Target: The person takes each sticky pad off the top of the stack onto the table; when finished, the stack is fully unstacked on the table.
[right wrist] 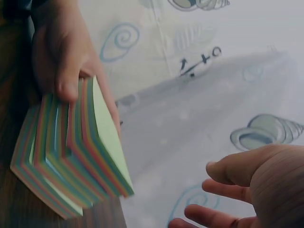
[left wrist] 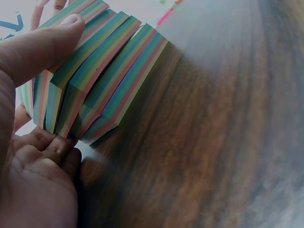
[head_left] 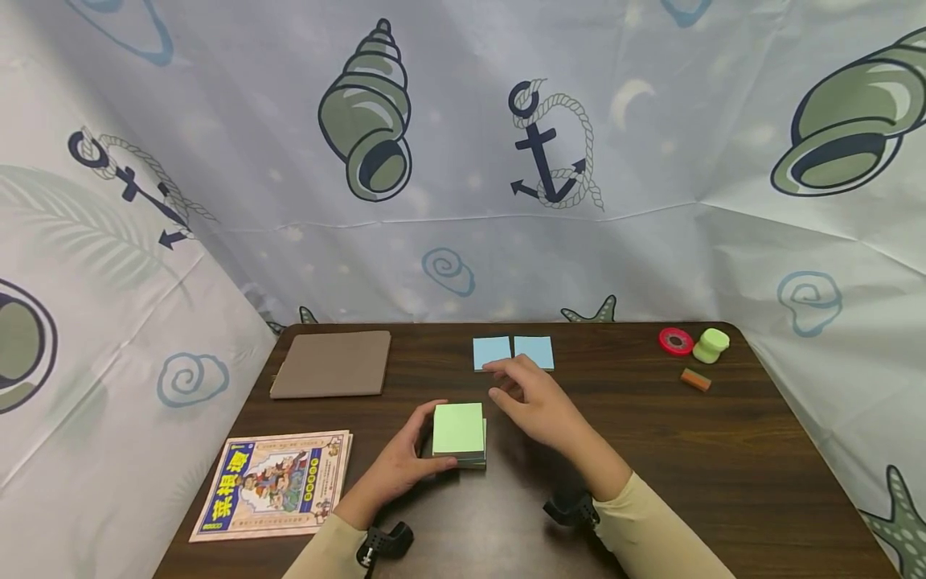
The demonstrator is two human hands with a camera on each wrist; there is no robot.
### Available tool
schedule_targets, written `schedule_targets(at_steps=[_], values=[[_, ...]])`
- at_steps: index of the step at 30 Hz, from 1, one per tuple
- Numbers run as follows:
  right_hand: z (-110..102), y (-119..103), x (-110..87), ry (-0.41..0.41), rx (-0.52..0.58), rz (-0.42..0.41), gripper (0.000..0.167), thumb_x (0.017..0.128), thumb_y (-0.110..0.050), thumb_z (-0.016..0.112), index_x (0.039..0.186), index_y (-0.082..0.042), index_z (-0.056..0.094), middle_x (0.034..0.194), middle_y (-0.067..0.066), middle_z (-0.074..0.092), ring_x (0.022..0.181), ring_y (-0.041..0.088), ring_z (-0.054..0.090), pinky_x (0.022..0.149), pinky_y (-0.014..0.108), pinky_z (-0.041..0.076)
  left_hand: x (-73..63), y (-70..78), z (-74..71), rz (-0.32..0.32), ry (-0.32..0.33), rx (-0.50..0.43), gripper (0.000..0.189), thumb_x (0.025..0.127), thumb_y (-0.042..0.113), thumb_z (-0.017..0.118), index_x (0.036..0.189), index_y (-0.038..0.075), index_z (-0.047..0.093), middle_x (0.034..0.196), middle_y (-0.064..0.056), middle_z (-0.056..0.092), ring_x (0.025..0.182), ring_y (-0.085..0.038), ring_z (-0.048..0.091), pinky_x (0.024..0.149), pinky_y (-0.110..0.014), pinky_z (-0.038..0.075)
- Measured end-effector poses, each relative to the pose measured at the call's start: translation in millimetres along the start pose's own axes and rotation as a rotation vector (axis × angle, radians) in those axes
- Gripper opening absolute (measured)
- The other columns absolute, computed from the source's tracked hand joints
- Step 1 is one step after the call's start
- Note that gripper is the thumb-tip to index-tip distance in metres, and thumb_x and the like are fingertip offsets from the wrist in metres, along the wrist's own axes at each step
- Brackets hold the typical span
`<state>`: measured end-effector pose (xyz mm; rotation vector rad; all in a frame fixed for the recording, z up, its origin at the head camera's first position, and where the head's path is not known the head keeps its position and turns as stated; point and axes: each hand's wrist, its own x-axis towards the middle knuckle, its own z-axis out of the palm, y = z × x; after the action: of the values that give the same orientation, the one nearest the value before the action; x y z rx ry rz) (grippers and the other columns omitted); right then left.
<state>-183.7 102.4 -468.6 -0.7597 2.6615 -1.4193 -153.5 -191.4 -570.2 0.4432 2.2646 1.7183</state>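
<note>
My left hand [head_left: 399, 464] grips a tall stack of sticky note pads [head_left: 459, 429] from its left side, thumb toward the near edge. Pale green shows on top, and striped layers of several colors run down the sides of the stack [left wrist: 102, 71] in the left wrist view. The pads sit slightly out of line with each other. Beyond and to the right, my right hand [head_left: 538, 402] hovers with loosely bent fingers, holding nothing; in the right wrist view its fingers [right wrist: 232, 173] are apart from the stack [right wrist: 71, 152]. Past its fingertips lie two light blue sticky note squares [head_left: 534, 351], side by side.
A brown folder or notebook [head_left: 333, 364] lies at the back left, with an illustrated booklet [head_left: 278, 485] nearer. At the back right are a red round item [head_left: 676, 341], a light green capped container [head_left: 711, 345] and a small orange-and-green block [head_left: 696, 379]. Patterned cloth [head_left: 463, 161] hangs behind the table.
</note>
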Motion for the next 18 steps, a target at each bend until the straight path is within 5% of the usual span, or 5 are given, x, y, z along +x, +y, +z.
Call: schedule_targets(at_steps=[10,18], values=[[16,-14,-5.3,-0.136,-0.036,-0.023,0.047,0.107,-0.026,0.073,0.153,-0.025,0.060,0.131,0.005,0.063,0.115,0.020,0.072,0.097,0.047,0.060,0.0,-0.3,-0.5,-0.010,-0.008,0.010,0.101,0.089,0.028,0.094,0.170,0.027,0.032,0.168,0.003,0.045,0.160,-0.018,0.034,0.120,-0.014,0.030],[21,-14,-6.3,-0.202,-0.114,-0.016,0.063,0.102,-0.030,0.080,0.158,-0.017,0.053,0.136,0.008,0.059,0.111,0.022,0.070,0.089,0.036,0.057,-0.2,0.3,-0.8,0.000,-0.016,0.002,0.101,0.090,0.028,0.093,0.170,0.027,0.032,0.165,0.002,0.047,0.157,-0.020,0.039,0.118,-0.016,0.034]])
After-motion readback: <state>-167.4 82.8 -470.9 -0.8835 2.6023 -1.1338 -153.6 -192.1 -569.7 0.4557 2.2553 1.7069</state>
